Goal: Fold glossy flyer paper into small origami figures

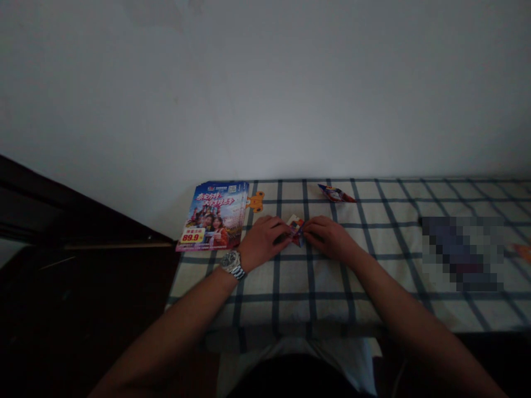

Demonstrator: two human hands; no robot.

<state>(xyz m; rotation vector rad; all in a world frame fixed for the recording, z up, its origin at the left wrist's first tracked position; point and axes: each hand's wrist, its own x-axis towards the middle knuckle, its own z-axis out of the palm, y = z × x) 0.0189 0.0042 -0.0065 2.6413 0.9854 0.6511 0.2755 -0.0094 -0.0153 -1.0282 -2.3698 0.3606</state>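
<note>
White wall (265, 94): there it stood, a pale backdrop behind the surface's far edge.
Checked surface (385, 218): cloth-covered, blue-grey lines crossing cream, everything played out on top.
Pixelated patch (460, 254): over on the right, well apart from the hands; what it masked could not be told.
Flyer stack (213, 218): glossy, "69.9" on the top sheet, just left of the left hand and squared up loosely.
Left hand (265, 243): in from the left, wristwatch (233, 264) behind it, grip closed, thumb and fingers pinching the left side of the folded paper (297, 231).
Right hand (331, 237): matching it from the right, grip closed, fingertips pinched on the opposite side.
Pointed paper (335, 193): beyond the right hand, the nearer of the two, long axis running mostly left to right.
Folded paper: here was the key spot! Squarely between both grips, neither hand nearer, a pale corner poking away from the person; fingers hid too much to call its long axis.
Bear cut-out (256, 202): orange, beside the stack's right edge, past the left hand.
</note>
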